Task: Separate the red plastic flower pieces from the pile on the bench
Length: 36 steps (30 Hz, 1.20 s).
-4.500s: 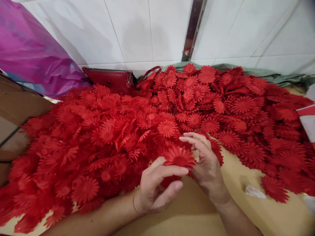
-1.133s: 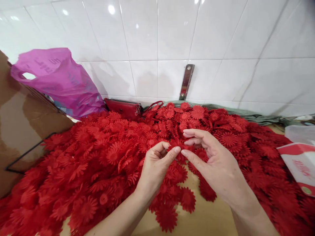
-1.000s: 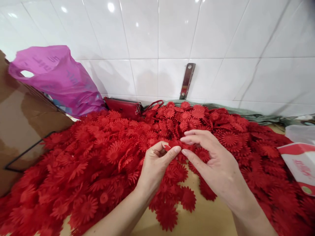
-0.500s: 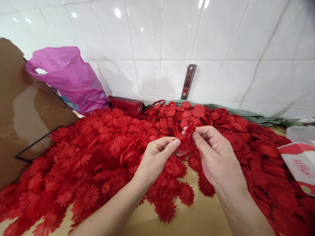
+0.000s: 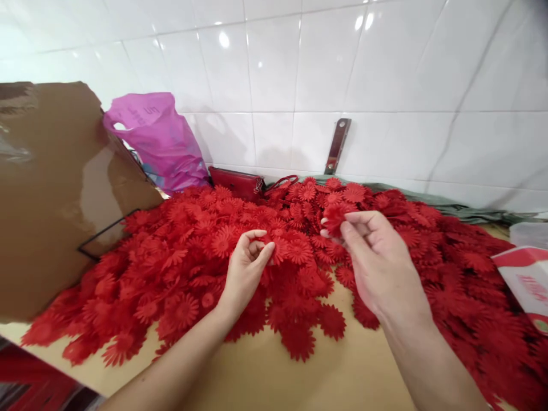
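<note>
A big heap of red fabric flowers [image 5: 201, 257] covers the wooden table [image 5: 265, 379]. My right hand [image 5: 377, 262] is raised over the heap and pinches one small red flower [image 5: 334, 218] between thumb and fingertips. My left hand [image 5: 247, 268] is lower and to the left, its fingers curled, with the fingertips closed on the edge of another red flower [image 5: 281, 249] just above the pile. The two hands are apart, with a few loose flowers [image 5: 299, 337] lying on the bare wood below them.
A brown cardboard box [image 5: 55, 188] stands at the left, with a pink plastic bag [image 5: 158, 137] behind it. A red purse [image 5: 237, 184] and a metal bracket [image 5: 337, 145] are by the white tiled wall. A white and red packet [image 5: 526, 279] is at the right edge.
Both hands held one flower cluster together half a second ago. Now they have parted: my left hand moved left and down, my right hand keeps a flower. The view has swung left.
</note>
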Available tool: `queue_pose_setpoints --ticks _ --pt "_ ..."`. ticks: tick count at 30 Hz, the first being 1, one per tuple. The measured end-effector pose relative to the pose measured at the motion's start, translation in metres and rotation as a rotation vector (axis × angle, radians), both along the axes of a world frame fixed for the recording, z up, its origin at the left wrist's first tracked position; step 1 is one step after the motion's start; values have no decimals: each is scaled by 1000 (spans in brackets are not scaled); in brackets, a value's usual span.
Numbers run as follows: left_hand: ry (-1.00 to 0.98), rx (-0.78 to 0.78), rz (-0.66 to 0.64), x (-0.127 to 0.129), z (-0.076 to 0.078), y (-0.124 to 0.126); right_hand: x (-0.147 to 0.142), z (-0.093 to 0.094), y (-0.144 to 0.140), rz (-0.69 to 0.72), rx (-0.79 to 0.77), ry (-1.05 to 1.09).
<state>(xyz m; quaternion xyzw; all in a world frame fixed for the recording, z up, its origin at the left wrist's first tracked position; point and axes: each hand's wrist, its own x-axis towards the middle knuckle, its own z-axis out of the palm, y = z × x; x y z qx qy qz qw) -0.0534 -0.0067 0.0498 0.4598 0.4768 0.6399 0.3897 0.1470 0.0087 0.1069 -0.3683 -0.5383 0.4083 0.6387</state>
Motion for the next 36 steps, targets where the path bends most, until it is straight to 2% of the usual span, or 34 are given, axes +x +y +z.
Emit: queue_pose_setpoints --ticks 4,6,7,9,10,12,15,18,20,23,27,31,33,36 --pt "493 66 137 -19 -4 -7 -13 -30 -19 100 -165 -179" --pt "724 149 168 -14 -3 -21 -11 -45 -27 121 -228 -195" --pt "765 192 157 -8 -3 -30 -8 -51 -31 130 -250 -201" --pt "692 204 42 9 -7 -47 -2 -61 -38 150 -286 -193" --pt "588 153 -45 19 -11 -55 1 -66 -40 160 -301 -178" --pt "304 -54 -238 37 -23 -65 6 -74 -42 181 -321 -136" --pt "-53 -243 -454 51 -41 -68 8 -85 -41 259 -375 -76" --pt "-138 -279 -572 50 -49 -62 7 -92 -41 302 -435 -59" --pt "-114 -263 -585 48 -49 -56 8 -96 -41 268 -434 -75" --pt "-111 -247 -531 48 -49 -48 10 -100 -39 194 -381 -103" --pt "-221 -295 -494 49 -52 -39 10 -109 -38 120 -287 -158" --pt "-269 -322 -413 43 -50 -38 10 -116 -41 -15 -75 -348" --pt "-251 -242 -327 40 -46 -41 11 -114 -44 -74 36 -439" --pt "-130 -46 -251 38 -40 -54 10 -103 -48 -216 66 -434"
